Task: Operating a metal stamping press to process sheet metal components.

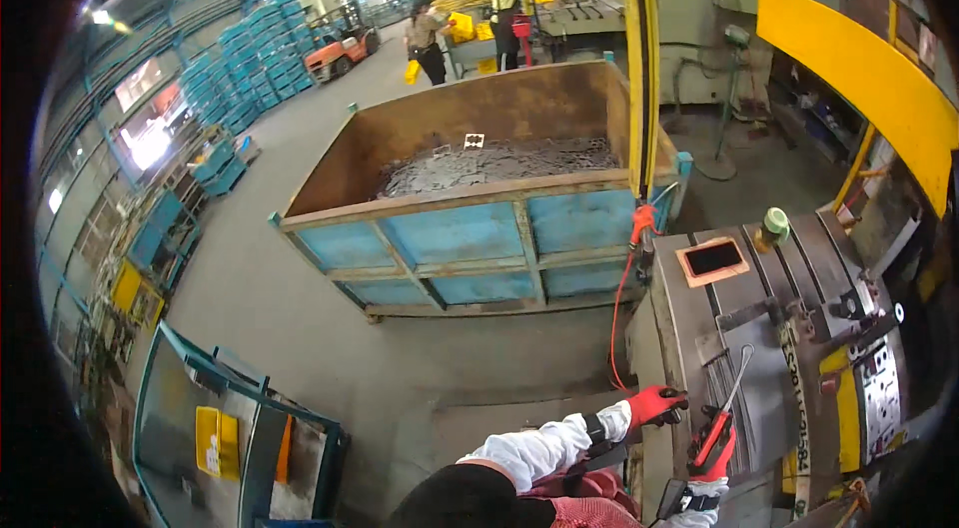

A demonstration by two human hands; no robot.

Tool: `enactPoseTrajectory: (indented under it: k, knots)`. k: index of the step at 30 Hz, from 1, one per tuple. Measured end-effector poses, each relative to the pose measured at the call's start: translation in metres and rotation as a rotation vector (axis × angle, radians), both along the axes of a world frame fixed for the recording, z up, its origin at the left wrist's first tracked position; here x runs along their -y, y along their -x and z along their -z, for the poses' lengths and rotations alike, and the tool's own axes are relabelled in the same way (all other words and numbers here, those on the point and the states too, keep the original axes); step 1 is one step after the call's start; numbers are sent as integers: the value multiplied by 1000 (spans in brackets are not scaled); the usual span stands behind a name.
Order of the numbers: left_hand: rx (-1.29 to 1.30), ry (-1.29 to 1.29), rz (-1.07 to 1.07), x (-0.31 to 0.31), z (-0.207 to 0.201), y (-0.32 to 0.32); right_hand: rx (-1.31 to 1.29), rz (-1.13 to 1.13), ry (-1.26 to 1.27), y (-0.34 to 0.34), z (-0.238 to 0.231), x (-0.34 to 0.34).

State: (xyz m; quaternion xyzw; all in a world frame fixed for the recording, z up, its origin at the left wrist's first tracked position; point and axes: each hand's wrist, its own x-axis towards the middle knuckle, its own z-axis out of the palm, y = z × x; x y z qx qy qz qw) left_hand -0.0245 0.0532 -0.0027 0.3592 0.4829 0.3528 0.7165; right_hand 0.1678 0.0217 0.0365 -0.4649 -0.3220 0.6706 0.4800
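My left hand (655,406), in a red glove with dark fingertips, is curled near the front left edge of the grooved steel machine bed (764,398). Whether anything small is inside its fingers cannot be made out. To its right, my right hand (716,460), also gloved in red, grips a long wrench-like tool (739,380) by its red handle. The tool's silver shaft slants up and away over the bed, finishing in a rounded end. Several thin rods (718,378) lie on the bed just left of this shaft.
A framed black rectangular device (713,257) and a green-topped bottle (772,226) stand on the bed's far part. A red cable (615,328) hangs beside a yellow-black post (640,78). Ahead is a blue scrap bin (450,233); a cart (250,408) stands left. Two people work beyond.
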Motion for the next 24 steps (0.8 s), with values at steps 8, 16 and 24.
enactPoseTrajectory:
  k: [8, 16, 24]
  knots:
    - [-27, -104, -171, 21, 19, 23, -71, -23, 5, 4, -12, -3]
    - [-38, -25, -154, 46, 3, 40, 165, 21, -92, 3, 8, -8]
    - [-323, -133, -101, 35, 22, 25, 363, 56, -276, 20, -25, -15]
